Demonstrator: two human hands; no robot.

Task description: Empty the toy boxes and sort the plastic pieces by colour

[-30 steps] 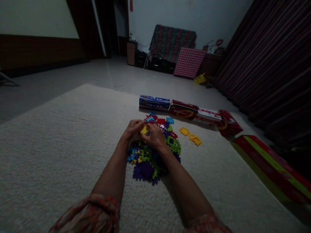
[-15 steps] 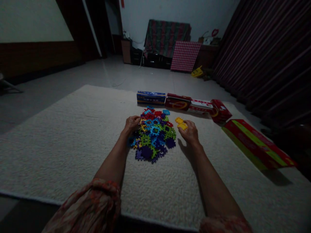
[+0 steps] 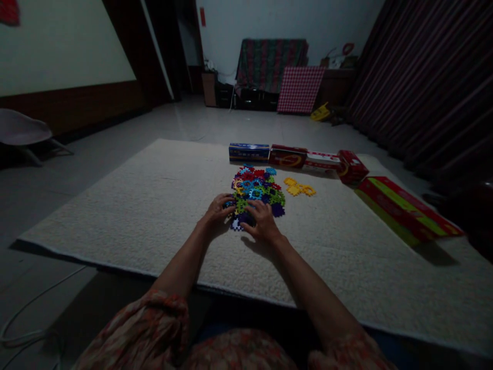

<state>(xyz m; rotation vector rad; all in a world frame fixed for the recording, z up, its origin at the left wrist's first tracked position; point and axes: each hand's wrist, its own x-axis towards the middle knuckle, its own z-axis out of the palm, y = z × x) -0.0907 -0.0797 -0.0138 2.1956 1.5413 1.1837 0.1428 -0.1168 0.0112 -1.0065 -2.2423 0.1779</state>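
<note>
Left hand (image 3: 217,211): palm down at the near left edge of the pile, fingers curled onto the pieces; whether it grips one cannot be told.
Right hand (image 3: 262,222): palm down at the near edge of the pile, fingers spread over dark purple pieces; grip cannot be told.
Pile of plastic pieces (image 3: 257,191): many colours, heaped on the rug, just beyond both hands.
Yellow pieces (image 3: 299,188): small group lying apart, just right of the pile.
Rug (image 3: 134,205): pale, on the floor, under everything listed.
Boxes (image 3: 292,155): in a row along the rug's far edge, behind the pile.
Long box (image 3: 404,209): red and green, at the right edge of the rug.
</note>
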